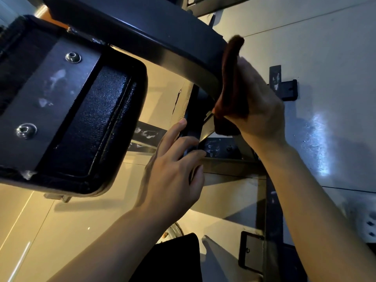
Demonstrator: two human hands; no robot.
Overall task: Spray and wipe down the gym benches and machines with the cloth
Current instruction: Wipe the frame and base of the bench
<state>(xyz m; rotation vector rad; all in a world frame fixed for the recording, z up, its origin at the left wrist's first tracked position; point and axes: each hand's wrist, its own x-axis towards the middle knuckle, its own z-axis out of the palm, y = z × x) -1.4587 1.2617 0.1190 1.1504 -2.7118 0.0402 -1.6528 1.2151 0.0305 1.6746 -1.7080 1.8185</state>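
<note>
I look at the underside of a black padded gym bench [97,119], with its grey metal mounting plate [50,94] and two bolts. A curved dark metal frame bar [162,49] runs from the top left down to the centre right. My right hand [258,102] grips a dark reddish-brown cloth [232,78] and presses it against the bar's right side. My left hand [175,169] holds a black upright strut [192,127] of the frame just below, fingers curled round it. No spray bottle is in view.
Pale floor tiles [325,47] lie below. Grey frame rails [234,167] with bolts cross beneath my hands, and one rail [272,220] runs toward me. A black bracket [284,86] sits at the right. Dark clothing [175,259] fills the bottom centre.
</note>
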